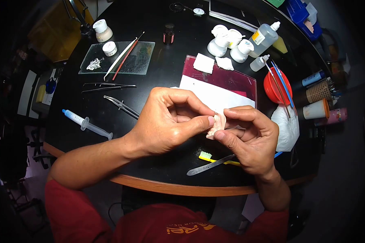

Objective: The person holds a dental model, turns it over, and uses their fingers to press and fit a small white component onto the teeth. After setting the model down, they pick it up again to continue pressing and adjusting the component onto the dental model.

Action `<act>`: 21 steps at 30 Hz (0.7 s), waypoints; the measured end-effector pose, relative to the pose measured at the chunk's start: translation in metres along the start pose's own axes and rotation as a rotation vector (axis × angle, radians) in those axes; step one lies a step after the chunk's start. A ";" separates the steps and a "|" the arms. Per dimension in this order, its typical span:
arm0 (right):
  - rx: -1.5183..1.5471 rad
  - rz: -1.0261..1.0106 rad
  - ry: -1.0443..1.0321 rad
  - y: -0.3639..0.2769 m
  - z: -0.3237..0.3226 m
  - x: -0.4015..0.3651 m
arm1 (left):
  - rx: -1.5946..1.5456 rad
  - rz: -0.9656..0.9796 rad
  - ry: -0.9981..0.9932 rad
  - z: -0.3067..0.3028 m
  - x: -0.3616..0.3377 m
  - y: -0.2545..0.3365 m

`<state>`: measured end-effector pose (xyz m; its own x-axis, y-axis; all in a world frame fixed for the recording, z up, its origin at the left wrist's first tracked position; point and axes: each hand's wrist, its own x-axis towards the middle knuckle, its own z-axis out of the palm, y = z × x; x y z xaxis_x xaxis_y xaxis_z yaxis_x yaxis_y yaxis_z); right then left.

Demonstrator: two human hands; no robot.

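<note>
A small, pale pink, ridged piece that looks like a dental cast (217, 124) is held up over the middle of the desk. My left hand (172, 119) pinches its left side between thumb and forefinger. From the right, my right hand (249, 135) grips it with thumb and fingers, so its edges are partly covered. White paper (215, 95) on a dark red plate (241, 81) lies behind the hands. Below them are a yellow toothbrush (207, 156) with pale green bristles and a metal scalpel handle (209, 165), partly under my right hand.
At left lie a syringe (85, 124), tweezers (121, 106) and a glass slab (140, 60) bearing two thin tools. White jars (219, 45) and a dropper bottle (265, 38) stand behind. To the right are a red bowl (271, 87) with brushes and crumpled white tissue (287, 131).
</note>
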<state>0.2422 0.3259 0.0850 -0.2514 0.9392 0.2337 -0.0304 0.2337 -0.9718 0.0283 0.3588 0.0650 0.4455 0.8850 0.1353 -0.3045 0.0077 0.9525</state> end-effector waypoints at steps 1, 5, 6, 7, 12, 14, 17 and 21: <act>0.010 0.002 0.007 0.000 0.000 0.000 | -0.015 -0.008 0.011 0.001 0.000 -0.001; 0.011 0.016 -0.008 0.000 -0.001 0.000 | -0.046 -0.061 0.008 0.003 0.000 0.006; 0.008 0.014 -0.003 -0.001 -0.001 0.000 | -0.030 -0.048 0.003 0.002 0.001 0.006; 0.006 0.012 0.002 0.000 -0.001 0.000 | -0.013 -0.034 -0.001 0.002 0.001 0.006; -0.010 -0.004 0.009 0.000 -0.001 0.000 | -0.027 -0.054 0.020 0.003 0.001 0.007; -0.021 -0.004 0.002 0.000 -0.001 0.000 | -0.038 -0.055 0.018 0.003 0.001 0.006; -0.035 0.011 -0.004 0.000 -0.002 0.000 | -0.037 -0.052 0.014 0.003 0.001 0.006; 0.014 0.012 -0.001 0.001 -0.001 0.001 | -0.036 -0.017 0.006 0.002 0.001 0.003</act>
<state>0.2425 0.3271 0.0846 -0.2525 0.9418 0.2221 -0.0406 0.2190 -0.9749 0.0296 0.3591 0.0688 0.4454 0.8876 0.1173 -0.3272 0.0394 0.9441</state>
